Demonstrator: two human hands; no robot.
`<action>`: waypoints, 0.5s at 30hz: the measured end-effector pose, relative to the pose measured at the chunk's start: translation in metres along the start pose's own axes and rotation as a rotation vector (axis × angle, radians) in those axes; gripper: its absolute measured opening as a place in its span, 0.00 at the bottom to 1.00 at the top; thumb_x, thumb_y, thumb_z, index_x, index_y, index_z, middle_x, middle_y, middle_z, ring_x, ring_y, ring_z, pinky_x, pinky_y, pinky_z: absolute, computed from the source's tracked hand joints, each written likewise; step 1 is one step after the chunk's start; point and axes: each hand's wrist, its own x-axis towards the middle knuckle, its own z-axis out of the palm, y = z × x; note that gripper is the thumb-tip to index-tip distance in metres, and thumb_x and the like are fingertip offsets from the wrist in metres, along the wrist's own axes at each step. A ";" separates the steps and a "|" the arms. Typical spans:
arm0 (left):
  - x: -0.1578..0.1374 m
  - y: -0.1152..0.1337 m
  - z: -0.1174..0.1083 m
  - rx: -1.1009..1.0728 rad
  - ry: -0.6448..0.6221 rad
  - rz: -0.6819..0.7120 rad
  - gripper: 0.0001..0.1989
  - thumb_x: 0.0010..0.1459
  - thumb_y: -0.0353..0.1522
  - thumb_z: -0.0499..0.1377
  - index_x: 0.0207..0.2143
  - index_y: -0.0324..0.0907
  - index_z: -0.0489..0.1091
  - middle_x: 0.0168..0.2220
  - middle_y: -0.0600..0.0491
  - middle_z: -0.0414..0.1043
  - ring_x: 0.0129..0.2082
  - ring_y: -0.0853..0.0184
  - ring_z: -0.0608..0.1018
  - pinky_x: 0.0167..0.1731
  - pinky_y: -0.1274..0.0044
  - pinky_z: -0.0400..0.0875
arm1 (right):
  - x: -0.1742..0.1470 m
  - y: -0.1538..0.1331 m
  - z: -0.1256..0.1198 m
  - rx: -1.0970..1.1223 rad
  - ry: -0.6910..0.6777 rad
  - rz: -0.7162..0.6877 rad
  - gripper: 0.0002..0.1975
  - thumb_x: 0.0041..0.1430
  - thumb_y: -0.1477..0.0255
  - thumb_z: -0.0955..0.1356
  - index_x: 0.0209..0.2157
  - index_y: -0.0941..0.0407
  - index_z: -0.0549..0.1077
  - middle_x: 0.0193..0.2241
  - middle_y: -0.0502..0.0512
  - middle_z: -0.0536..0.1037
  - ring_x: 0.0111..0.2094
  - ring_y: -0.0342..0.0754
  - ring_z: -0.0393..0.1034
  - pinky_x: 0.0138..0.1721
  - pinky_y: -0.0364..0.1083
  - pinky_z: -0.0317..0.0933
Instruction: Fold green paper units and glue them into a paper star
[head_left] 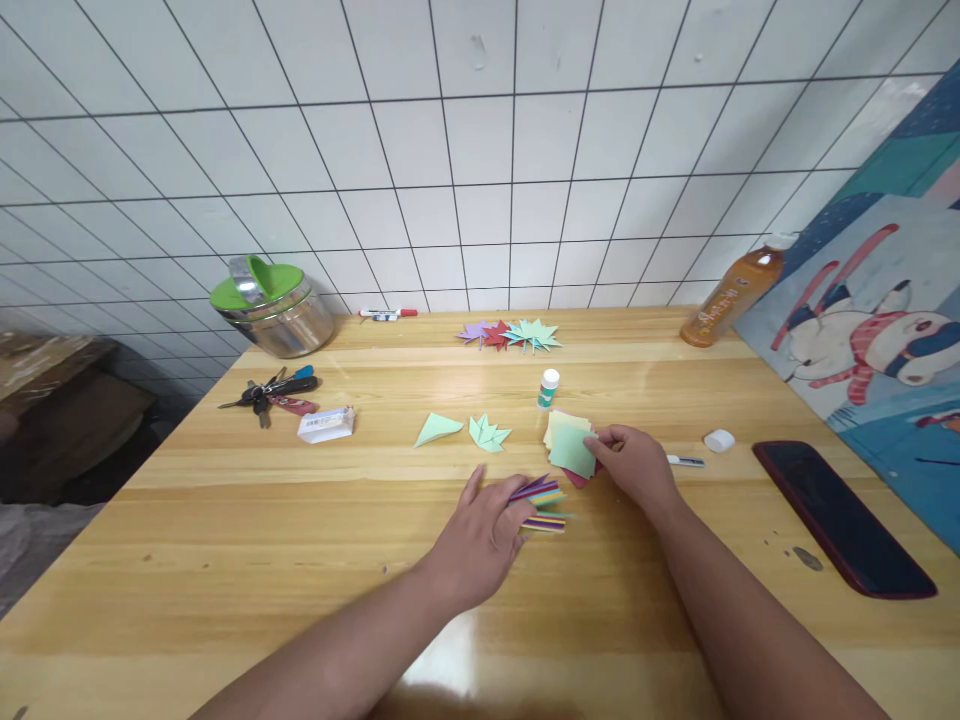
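Note:
My left hand (480, 540) grips a stack of coloured paper sheets (546, 492), its edges striped purple, yellow and blue and split into two bundles by the fingers. Thumb and fingers of my right hand (634, 465) pinch the edge of a green paper square (573, 451), the top one on a loose pile with yellow and dark red squares. Beyond my left hand lie a folded green paper triangle (437, 429) and a folded green paper leaf shape (489, 434). A glue stick (548, 388) stands upright just behind the pile.
Folded paper leaves (532, 334) in purple, red and green lie by the tiled wall. A steel pot (277, 310), keys (274, 392), an eraser (326, 424) and a marker (388, 314) are leftward. Rightward are a bottle (731, 298), a white cap (719, 440), a cutter (685, 461) and a phone (840, 515).

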 end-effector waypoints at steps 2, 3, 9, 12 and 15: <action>0.000 0.000 0.000 -0.002 -0.007 0.001 0.10 0.60 0.29 0.48 0.44 0.43 0.60 0.55 0.44 0.62 0.56 0.64 0.63 0.58 0.56 0.43 | 0.002 0.000 0.008 -0.104 0.047 -0.033 0.13 0.48 0.60 0.65 0.20 0.55 0.70 0.21 0.50 0.72 0.23 0.45 0.64 0.22 0.42 0.50; 0.000 -0.001 0.000 -0.006 -0.004 0.002 0.10 0.59 0.29 0.48 0.44 0.43 0.60 0.55 0.44 0.62 0.56 0.64 0.63 0.58 0.56 0.44 | 0.001 0.000 0.010 -0.142 0.083 -0.047 0.12 0.47 0.61 0.66 0.20 0.55 0.68 0.22 0.50 0.72 0.23 0.45 0.63 0.22 0.41 0.49; 0.000 -0.001 0.001 -0.019 0.026 0.011 0.11 0.59 0.28 0.49 0.45 0.42 0.60 0.55 0.44 0.62 0.56 0.63 0.63 0.58 0.56 0.43 | -0.021 -0.010 -0.008 -0.006 0.163 -0.227 0.10 0.52 0.63 0.65 0.27 0.56 0.70 0.22 0.49 0.67 0.24 0.44 0.61 0.25 0.42 0.53; 0.000 -0.001 0.001 -0.020 0.025 0.011 0.11 0.59 0.28 0.49 0.45 0.42 0.60 0.55 0.44 0.62 0.56 0.64 0.63 0.58 0.56 0.43 | -0.043 -0.017 -0.024 0.182 -0.258 -0.490 0.11 0.57 0.65 0.63 0.33 0.55 0.75 0.29 0.53 0.71 0.29 0.45 0.65 0.29 0.42 0.58; 0.000 0.000 -0.001 -0.027 0.012 0.008 0.13 0.59 0.28 0.49 0.47 0.42 0.59 0.55 0.44 0.62 0.55 0.64 0.63 0.58 0.56 0.42 | -0.060 -0.018 -0.029 0.238 -0.380 -0.557 0.12 0.57 0.67 0.64 0.41 0.52 0.74 0.34 0.55 0.71 0.34 0.46 0.66 0.33 0.43 0.60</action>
